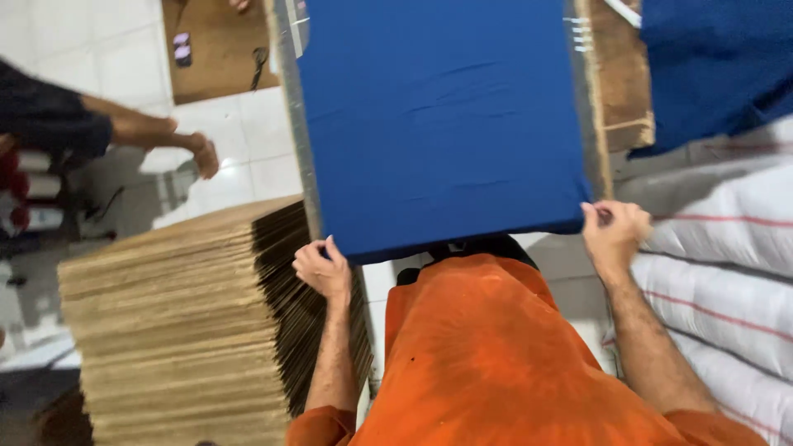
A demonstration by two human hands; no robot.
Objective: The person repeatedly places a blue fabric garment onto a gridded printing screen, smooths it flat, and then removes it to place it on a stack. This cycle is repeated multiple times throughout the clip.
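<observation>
A tall stack of flat cardboard sheets [178,330] stands at the left; white striped sacks [727,272] lie at the right.

Both hands, left [323,269] and right [614,229], pinch shut.

I see a blue cloth [442,116] spread flat over a long table, smooth but for a few faint creases across its middle. Its near edge hangs just past the table end, close to my orange shirt, and it is pinched at both near corners. It covers almost the whole width of the board.
</observation>
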